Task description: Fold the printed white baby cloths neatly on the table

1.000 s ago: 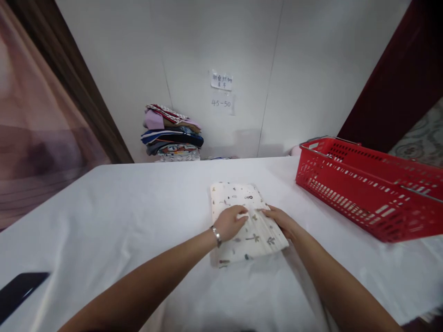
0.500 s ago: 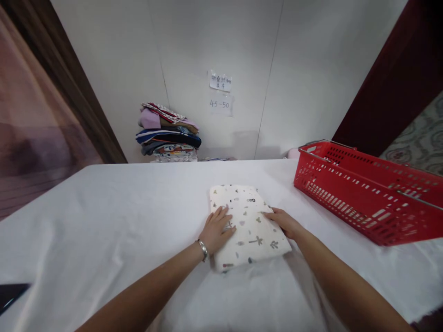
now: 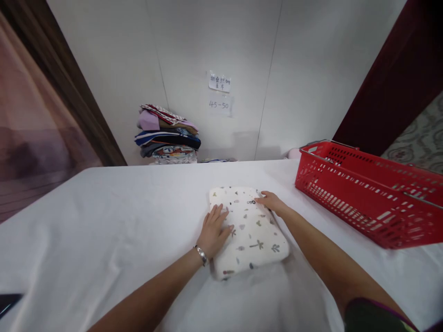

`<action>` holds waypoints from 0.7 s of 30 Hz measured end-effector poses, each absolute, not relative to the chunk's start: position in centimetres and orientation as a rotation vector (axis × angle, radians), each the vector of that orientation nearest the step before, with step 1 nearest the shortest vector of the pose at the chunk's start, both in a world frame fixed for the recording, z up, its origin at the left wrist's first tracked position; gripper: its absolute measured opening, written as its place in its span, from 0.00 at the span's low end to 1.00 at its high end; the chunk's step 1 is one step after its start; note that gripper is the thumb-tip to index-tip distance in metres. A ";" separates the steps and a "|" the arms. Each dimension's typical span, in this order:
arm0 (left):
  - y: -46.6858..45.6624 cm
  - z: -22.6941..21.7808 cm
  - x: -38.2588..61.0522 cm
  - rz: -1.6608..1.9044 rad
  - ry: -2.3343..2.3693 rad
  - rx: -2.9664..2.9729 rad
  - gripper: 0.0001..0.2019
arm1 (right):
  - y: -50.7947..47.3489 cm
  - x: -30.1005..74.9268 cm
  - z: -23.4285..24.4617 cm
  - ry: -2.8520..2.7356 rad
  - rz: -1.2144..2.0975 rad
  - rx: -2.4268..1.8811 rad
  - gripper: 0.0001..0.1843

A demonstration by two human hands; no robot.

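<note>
A folded white cloth with small plant and animal prints lies flat in the middle of the table, in the head view. My left hand, with a silver bracelet at its wrist, rests open on the cloth's left side with fingers spread. At the cloth's upper right edge is my right hand; its fingers reach out and the fingertips touch the fabric. Nothing is gripped by either hand as far as I can see.
A red plastic basket with wire handles stands on the right of the white-covered table. Behind the table's far edge is a stack of folded clothes. A dark flat object lies at the left edge.
My right hand has slid away from me along the cloth's right edge to its upper corner. My left hand stays on the left side, barely shifted.
</note>
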State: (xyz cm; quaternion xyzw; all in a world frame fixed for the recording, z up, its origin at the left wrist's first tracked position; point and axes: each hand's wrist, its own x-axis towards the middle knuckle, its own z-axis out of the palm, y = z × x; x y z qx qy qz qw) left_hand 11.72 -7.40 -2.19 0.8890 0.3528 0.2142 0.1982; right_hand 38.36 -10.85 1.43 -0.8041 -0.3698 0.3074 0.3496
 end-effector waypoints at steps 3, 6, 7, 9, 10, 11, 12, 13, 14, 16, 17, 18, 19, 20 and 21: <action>-6.1 -3.2 12.3 0.604 1.097 2.374 0.27 | -9.9 38.3 0.3 -1.000 0.706 -2.094 0.36; -5.6 -3.7 12.8 0.579 1.138 2.322 0.29 | -9.4 38.4 -0.8 -1.086 0.546 -2.186 0.30; -5.7 -3.7 12.8 0.584 1.135 2.315 0.29 | -9.2 38.6 -1.0 -1.113 0.498 -2.228 0.28; -5.8 -3.6 12.8 0.615 1.135 2.287 0.29 | -9.0 38.8 -1.4 -1.154 0.441 -2.304 0.27; -5.8 -3.6 12.8 0.636 1.147 2.260 0.29 | -9.0 39.0 -1.4 -1.165 0.437 -2.326 0.27; -5.7 -3.5 12.7 0.655 1.166 2.225 0.29 | -8.9 39.1 -1.4 -1.182 0.431 -2.352 0.26; -5.5 -3.4 12.7 0.671 1.195 2.182 0.29 | -8.9 39.2 -1.3 -1.200 0.427 -2.379 0.25; -5.1 -3.3 12.7 0.679 1.229 2.131 0.29 | -8.9 39.2 -1.3 -1.215 0.427 -2.407 0.24; -4.5 -3.1 12.7 0.678 1.261 2.075 0.30 | -9.0 39.2 -1.2 -1.226 0.429 -2.435 0.23; -3.0 -2.5 13.0 0.641 1.337 1.938 0.29 | -9.2 39.2 -1.1 -1.239 0.443 -2.478 0.23; -2.1 -2.1 13.2 0.606 1.385 1.861 0.29 | -9.4 39.1 -1.1 -1.242 0.454 -2.491 0.24; -1.2 -1.7 13.5 0.568 1.430 1.788 0.29 | -9.5 39.0 -1.1 -1.245 0.469 -2.495 0.24; -0.3 -1.3 13.9 0.529 1.472 1.726 0.29 | -9.6 39.0 -1.1 -1.247 0.487 -2.490 0.25; 0.5 -0.9 14.3 0.503 1.501 1.686 0.29 | -9.8 39.0 -1.1 -1.246 0.508 -2.479 0.25; 1.0 -0.6 14.7 0.482 1.516 1.660 0.28 | -9.9 39.0 -1.0 -1.240 0.529 -2.464 0.26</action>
